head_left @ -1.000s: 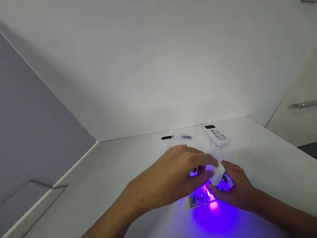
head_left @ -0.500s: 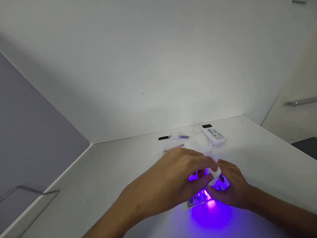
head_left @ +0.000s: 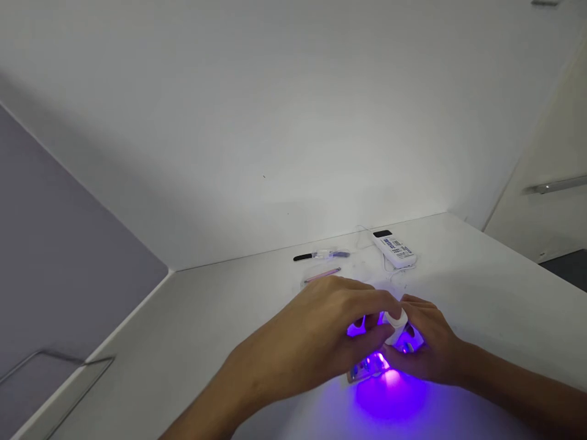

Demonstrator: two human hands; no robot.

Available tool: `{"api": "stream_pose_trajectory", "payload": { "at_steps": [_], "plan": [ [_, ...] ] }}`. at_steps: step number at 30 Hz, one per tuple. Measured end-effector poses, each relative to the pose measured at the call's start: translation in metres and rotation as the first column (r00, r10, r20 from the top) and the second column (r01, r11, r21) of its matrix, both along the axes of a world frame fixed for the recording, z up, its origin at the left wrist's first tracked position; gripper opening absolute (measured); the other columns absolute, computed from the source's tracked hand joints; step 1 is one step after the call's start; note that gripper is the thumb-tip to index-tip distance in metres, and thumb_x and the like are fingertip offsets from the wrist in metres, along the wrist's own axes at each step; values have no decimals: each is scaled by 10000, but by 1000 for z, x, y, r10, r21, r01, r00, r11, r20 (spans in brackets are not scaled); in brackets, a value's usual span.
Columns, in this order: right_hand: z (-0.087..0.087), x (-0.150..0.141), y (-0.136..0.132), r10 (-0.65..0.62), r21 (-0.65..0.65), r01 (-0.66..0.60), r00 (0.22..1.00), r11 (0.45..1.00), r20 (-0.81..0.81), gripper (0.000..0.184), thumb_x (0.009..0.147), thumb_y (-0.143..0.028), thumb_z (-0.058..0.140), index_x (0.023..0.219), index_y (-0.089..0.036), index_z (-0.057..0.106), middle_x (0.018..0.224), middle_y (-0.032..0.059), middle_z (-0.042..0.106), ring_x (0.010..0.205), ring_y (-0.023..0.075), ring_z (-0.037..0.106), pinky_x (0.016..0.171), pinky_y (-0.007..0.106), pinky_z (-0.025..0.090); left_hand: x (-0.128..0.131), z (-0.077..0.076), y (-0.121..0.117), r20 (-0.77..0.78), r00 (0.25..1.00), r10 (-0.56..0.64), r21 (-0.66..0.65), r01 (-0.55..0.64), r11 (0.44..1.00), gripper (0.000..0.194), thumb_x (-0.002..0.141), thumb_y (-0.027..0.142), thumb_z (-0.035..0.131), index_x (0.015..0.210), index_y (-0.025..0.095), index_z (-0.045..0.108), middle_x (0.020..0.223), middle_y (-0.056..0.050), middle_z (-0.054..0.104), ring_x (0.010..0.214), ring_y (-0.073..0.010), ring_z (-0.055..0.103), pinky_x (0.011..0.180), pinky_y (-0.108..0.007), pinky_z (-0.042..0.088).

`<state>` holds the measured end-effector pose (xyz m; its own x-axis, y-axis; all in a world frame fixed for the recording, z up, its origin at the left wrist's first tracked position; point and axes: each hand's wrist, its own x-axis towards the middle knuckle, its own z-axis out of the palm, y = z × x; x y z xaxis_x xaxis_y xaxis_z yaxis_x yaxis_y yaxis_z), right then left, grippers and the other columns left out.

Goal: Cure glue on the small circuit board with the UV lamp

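My left hand (head_left: 316,330) pinches a small white UV lamp (head_left: 397,324) between thumb and fingers, near the front of the white table. Violet light spills from beneath it. My right hand (head_left: 435,345) is closed close against the lamp's right side, its thumb under it. What its fingers grip is hidden by the lamp and the glare. Below the left hand's fingertips lies a clear, flat piece with a light edge (head_left: 360,370), washed in violet; its kind is hard to tell.
Behind the hands lie a pink stick (head_left: 323,274), a black-ended file-like strip (head_left: 302,257) in clear wrapping and a white power bank (head_left: 395,250) with a thin white cable. A white wall (head_left: 275,122) rises behind the table. Bent metal wire (head_left: 98,362) crosses the left edge.
The view has shifted very slightly. Both hands and the lamp keep nearly the same place, and the violet light stays on.
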<state>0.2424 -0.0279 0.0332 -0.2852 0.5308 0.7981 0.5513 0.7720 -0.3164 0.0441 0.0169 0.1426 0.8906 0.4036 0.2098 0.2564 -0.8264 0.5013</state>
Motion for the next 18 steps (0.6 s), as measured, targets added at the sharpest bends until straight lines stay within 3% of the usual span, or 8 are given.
{"api": "stream_pose_trajectory", "payload": {
  "at_steps": [11, 15, 18],
  "plan": [
    [2, 1, 1, 19, -5, -19, 1000, 1000, 6, 43, 940, -222, 630, 939, -207, 590, 620, -45, 630, 495, 111, 556, 500, 227, 456, -1, -1, -2, 45, 999, -11, 11, 11, 1000, 179, 979, 92, 622, 1049, 217, 730, 748, 59, 681, 636, -100, 565, 679, -252, 411],
    [4, 1, 0, 19, -1, -19, 1000, 1000, 8, 115, 946, -226, 632, 857, -219, 558, 587, -57, 593, 471, 107, 520, 502, 234, 440, -10, 13, -6, 123, 992, -24, -23, 27, 999, 108, 996, 145, 638, 978, 200, 729, 755, 44, 692, 643, -92, 589, 632, -224, 429],
    [3, 2, 0, 16, -9, -16, 1000, 1000, 15, 203, 927, -221, 666, 791, -228, 516, 570, -54, 576, 463, 112, 483, 483, 242, 408, -17, 30, -19, 257, 964, -68, -137, 106, 985, 72, 999, 215, 665, 968, 216, 729, 771, 41, 722, 640, -81, 630, 604, -187, 476]
  ]
}}
